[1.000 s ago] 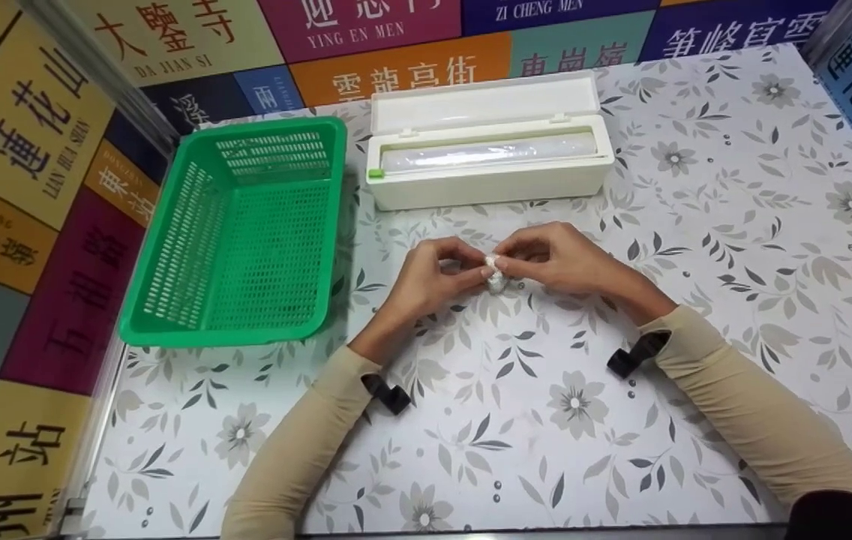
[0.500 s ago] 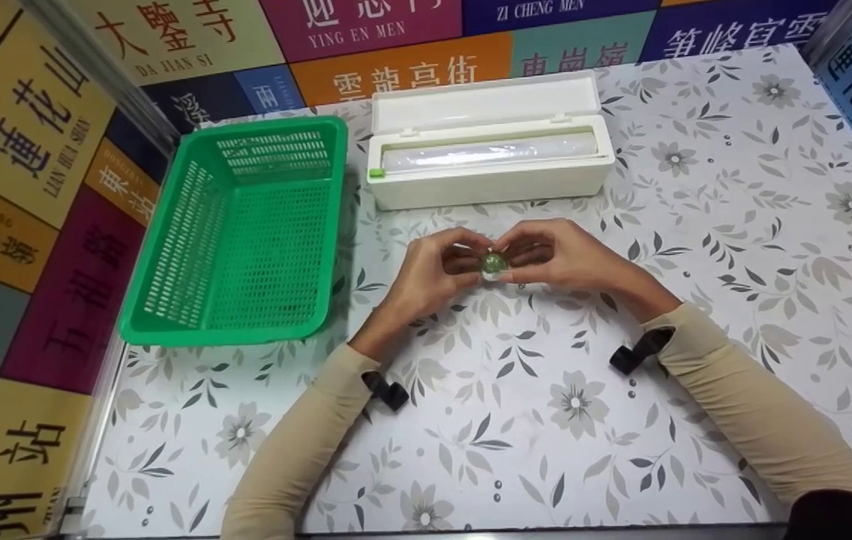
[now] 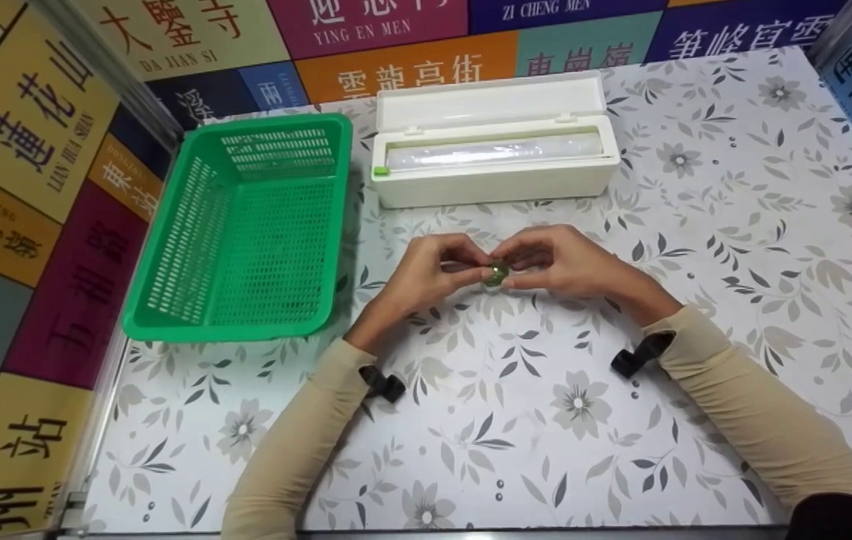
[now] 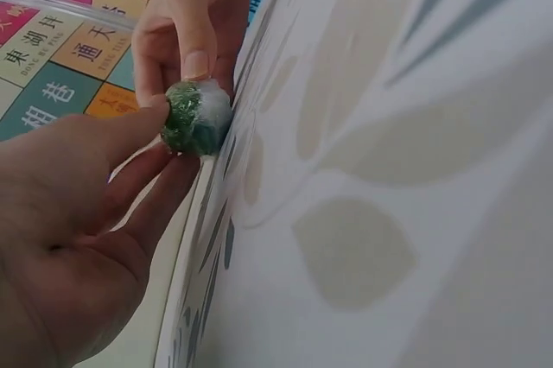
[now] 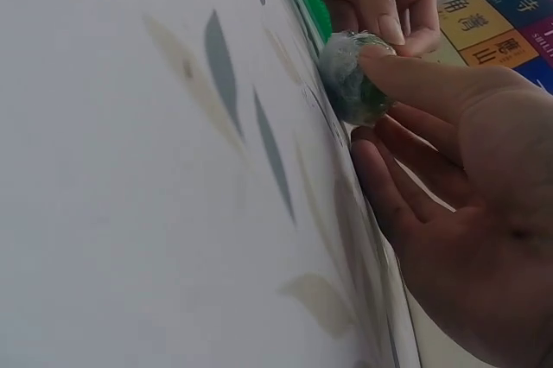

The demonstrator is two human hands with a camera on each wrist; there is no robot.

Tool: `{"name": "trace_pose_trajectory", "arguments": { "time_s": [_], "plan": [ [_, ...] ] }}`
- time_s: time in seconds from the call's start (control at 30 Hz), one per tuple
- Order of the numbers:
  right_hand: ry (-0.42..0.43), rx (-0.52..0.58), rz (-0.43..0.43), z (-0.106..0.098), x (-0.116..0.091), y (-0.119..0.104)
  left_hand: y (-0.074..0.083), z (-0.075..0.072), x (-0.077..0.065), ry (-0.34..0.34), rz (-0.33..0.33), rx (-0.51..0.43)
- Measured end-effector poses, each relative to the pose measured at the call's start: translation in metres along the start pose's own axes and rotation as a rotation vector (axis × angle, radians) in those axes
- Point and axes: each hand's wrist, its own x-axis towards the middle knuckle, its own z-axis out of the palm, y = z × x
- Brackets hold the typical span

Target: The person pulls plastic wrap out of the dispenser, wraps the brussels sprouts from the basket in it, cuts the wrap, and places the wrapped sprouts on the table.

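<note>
A small round green thing [image 3: 497,274], wrapped in crinkled clear plastic film, is between both hands just above the patterned table. Its exact kind cannot be told through the film. My left hand [image 3: 430,274] pinches it from the left with thumb and fingertips. From the right, the thumb and fingers of my right hand [image 3: 572,262] pinch it too. The left wrist view shows the green thing [image 4: 183,119] with a whitish bunch of film on one side. In the right wrist view, the right thumb lies over the wrapped thing [image 5: 350,83], hiding part of it.
Behind the hands stands a white box [image 3: 501,186], lid raised, holding a roll of plastic film [image 3: 493,152]. A green plastic basket [image 3: 227,331] stands to the left. Panels with printed characters [image 3: 403,75] line the table's back and left sides.
A second ago pale, bunched film showed at the fingertips; now the round green side shows. The thing has been turned between the fingers, while both hands have stayed nearly in place.
</note>
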Motion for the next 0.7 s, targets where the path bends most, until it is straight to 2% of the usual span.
{"name": "trace_pose_trajectory", "arguments": {
  "time_s": [0.07, 0.2, 0.33, 0.4, 0.5, 0.6, 0.7],
  "plan": [
    [0.005, -0.034, -0.013, 0.0003, 0.0005, -0.0010, -0.0001, -0.0010, -0.0005, 0.015, -0.024, -0.003],
    [0.015, -0.183, -0.060, -0.0024, 0.0005, -0.0029, 0.0024, 0.0004, -0.0018, 0.035, -0.042, 0.030],
    [0.025, -0.301, -0.075, -0.0066, -0.0006, -0.0036, 0.0049, 0.0046, -0.0018, 0.058, -0.013, 0.109],
    [0.026, -0.285, -0.061, -0.0079, -0.0014, -0.0032, 0.0044, 0.0064, -0.0013, 0.062, 0.001, 0.114],
    [0.009, -0.198, -0.030, -0.0082, -0.0013, -0.0019, 0.0028, 0.0076, -0.0007, 0.069, 0.011, 0.119],
    [-0.014, -0.118, -0.008, -0.0071, -0.0016, -0.0018, 0.0021, 0.0075, -0.0009, 0.085, 0.017, 0.172],
    [-0.024, -0.110, -0.005, -0.0065, -0.0029, -0.0021, 0.0021, 0.0077, -0.0007, 0.091, 0.031, 0.211]
  ]
}}
